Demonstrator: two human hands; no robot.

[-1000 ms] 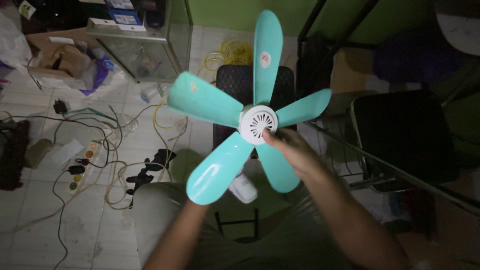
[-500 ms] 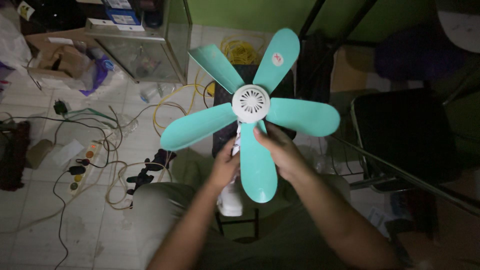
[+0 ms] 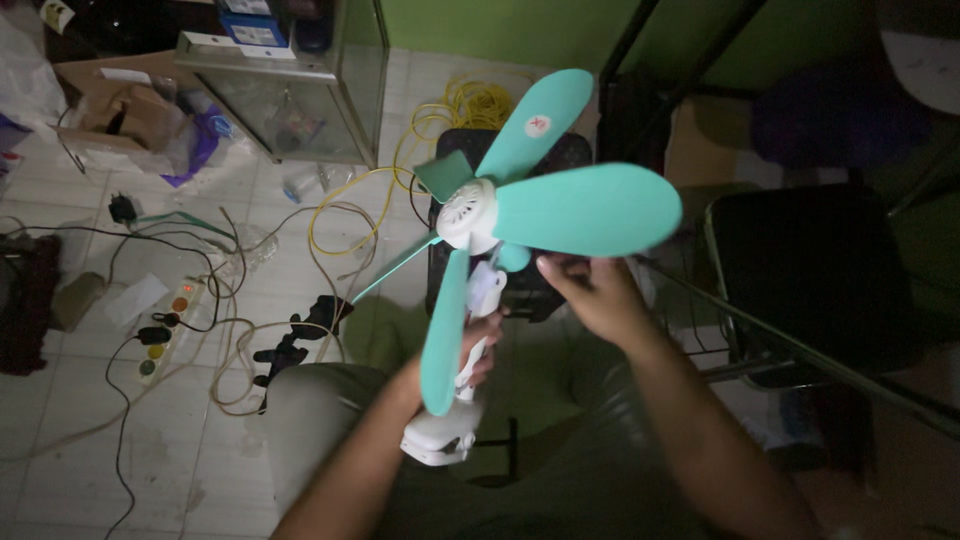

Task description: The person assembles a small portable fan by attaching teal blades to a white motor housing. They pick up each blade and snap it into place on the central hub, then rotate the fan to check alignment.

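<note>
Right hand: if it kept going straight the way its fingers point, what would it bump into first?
Probably the fan's turquoise blade right above the right hand, whose fingertips point up and left toward the white hub. Depth is hard to judge.

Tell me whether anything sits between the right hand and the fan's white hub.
Yes. The wide teal blade lies above the right hand, and a short teal blade stub sits between its fingertips and the white hub. The left hand grips the white stem below.
</note>
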